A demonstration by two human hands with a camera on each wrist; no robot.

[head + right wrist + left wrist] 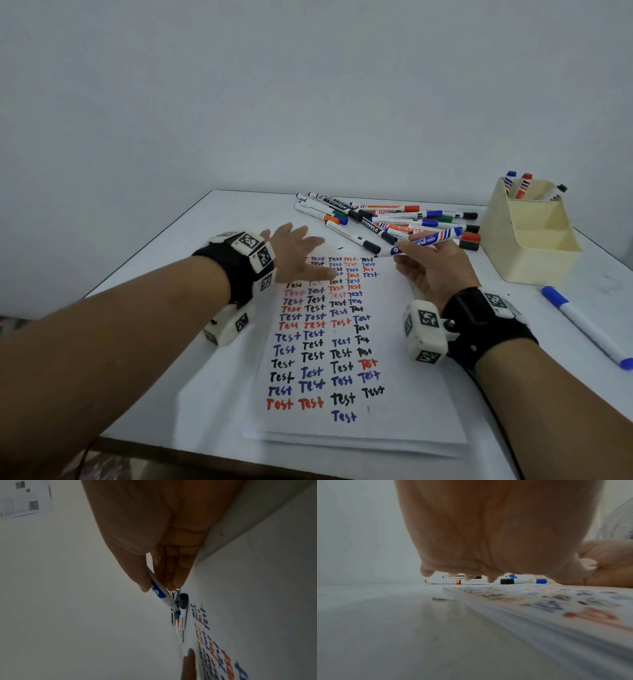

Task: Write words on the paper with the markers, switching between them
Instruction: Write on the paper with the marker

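While the right hand [432, 270] pinches a slim blue marker [425, 241] above the paper's [394, 411] far edge, left hand [298, 255] flat with fingers spread on the smooth white sheet, loose markers [383, 219] beyond, cream plastic holder [527, 236] at right.

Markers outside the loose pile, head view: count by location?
Standing in the holder: 3 (blue cap, red cap, black cap)
Held in the right hand: 1, blue marker
Lying alone on the table, right of the paper: 1, blue-capped marker
Total: 5
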